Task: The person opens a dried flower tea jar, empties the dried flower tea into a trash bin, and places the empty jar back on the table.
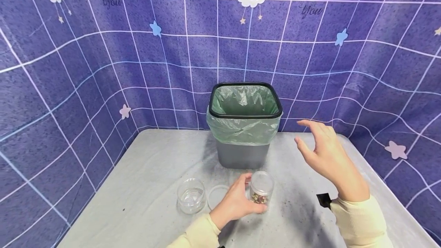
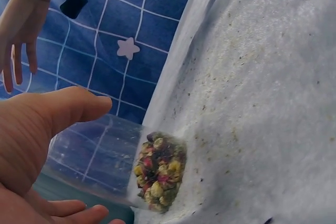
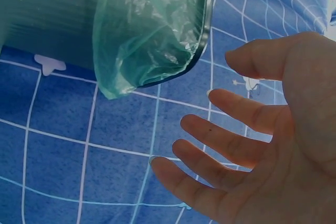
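Cream-sleeved left hand [image 1: 236, 201] is gripping the jar [image 1: 262, 184] of dried flowers [image 2: 160, 173], upright between thumb and curved fingers, long axis vertical; right hand [image 1: 326, 156], I'm noting, is hovering farther off, fingers spread, empty.

A clear, cylindrical jar [image 1: 262, 182] stands upright on the pale grey counter [image 1: 151, 163], with the fingers [image 1: 245, 178] and thumb of the left hand [image 1: 235, 202] about its sides. Dried-looking blossoms [image 2: 160, 174] in cream, yellow, red and green cover its bottom.
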A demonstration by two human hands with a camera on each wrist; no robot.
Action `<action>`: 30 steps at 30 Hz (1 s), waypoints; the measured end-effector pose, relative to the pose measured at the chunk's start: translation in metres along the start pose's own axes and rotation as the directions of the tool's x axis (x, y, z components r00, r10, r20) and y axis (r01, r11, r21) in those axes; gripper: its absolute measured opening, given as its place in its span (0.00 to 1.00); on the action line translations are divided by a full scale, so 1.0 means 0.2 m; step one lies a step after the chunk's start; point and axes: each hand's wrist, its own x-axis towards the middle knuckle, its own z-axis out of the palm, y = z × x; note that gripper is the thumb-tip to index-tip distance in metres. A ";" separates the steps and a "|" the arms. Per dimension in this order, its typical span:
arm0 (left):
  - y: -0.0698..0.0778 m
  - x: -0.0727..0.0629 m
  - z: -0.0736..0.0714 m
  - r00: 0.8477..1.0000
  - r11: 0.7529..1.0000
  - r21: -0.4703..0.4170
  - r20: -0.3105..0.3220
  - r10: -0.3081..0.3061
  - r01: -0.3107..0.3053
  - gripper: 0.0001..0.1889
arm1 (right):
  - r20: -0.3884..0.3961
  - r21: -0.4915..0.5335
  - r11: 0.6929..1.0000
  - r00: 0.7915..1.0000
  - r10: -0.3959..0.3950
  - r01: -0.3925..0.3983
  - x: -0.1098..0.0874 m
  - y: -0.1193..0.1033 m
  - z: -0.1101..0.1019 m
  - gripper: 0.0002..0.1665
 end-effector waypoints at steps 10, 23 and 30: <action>-0.03 0.02 0.04 0.998 0.998 -0.012 0.022 -0.059 0.059 0.51 | 0.033 -0.002 1.000 0.999 0.029 -0.029 -0.02 0.04 0.05 0.26; -0.07 0.01 0.08 0.999 0.999 -0.014 0.019 -0.042 0.043 0.43 | 0.059 0.002 0.999 0.998 0.037 -0.037 -0.04 0.06 0.10 0.26; -0.08 0.01 0.09 0.999 0.998 -0.042 0.035 -0.040 0.042 0.43 | 0.075 0.013 0.999 0.996 0.045 -0.046 -0.04 0.05 0.11 0.26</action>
